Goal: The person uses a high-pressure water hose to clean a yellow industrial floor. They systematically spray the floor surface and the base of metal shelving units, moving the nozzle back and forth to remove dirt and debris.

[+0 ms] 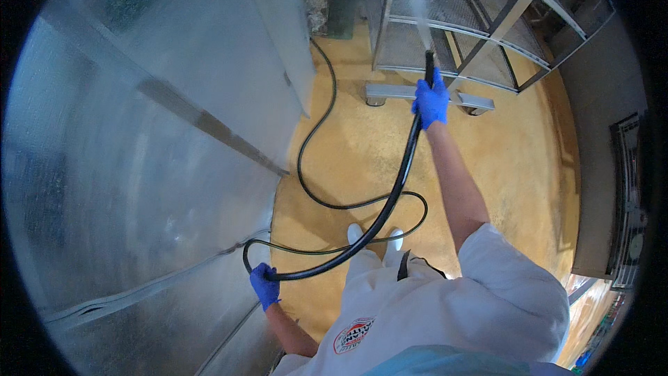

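My right hand (432, 102), in a blue glove, is wrapped round the nozzle end of a black hose and points it away from me. From the dark spray nozzle (429, 63) a white jet of water (421, 17) shoots toward a metal rack (445, 24) with mesh shelves. My left hand (264, 285), also gloved in blue, grips the black hose (379, 219) lower down on the left. Between my hands the hose bows in a wide curve.
Translucent plastic sheeting (153, 188) hangs along the left. More hose (327, 111) loops over the yellow floor (348, 160) near my white boots (355, 232). The rack's wheeled base bar (393, 90) stands ahead. A grey wall (595, 139) runs along the right.
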A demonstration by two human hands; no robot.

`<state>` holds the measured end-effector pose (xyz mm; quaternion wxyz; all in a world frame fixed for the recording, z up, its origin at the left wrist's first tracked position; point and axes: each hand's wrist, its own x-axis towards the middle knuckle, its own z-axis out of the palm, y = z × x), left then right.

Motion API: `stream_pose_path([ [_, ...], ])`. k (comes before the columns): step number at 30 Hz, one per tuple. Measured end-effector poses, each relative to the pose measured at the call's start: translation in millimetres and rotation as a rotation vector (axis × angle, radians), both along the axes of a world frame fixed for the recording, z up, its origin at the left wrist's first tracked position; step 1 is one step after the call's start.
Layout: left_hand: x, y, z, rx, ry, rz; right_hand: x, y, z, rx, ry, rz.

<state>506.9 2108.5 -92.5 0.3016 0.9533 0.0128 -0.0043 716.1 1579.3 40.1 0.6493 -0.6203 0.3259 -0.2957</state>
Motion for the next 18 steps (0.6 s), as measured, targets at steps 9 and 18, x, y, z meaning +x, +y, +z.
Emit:
stream_pose_path([
  [9,40,-106,13,-0.093,0.024,-0.179,9,-116,88,-0.340,0.344,0.330],
  [18,39,-164,45,-0.140,0.028,-0.246,-6,-154,150,-0.437,0.407,0.434],
])
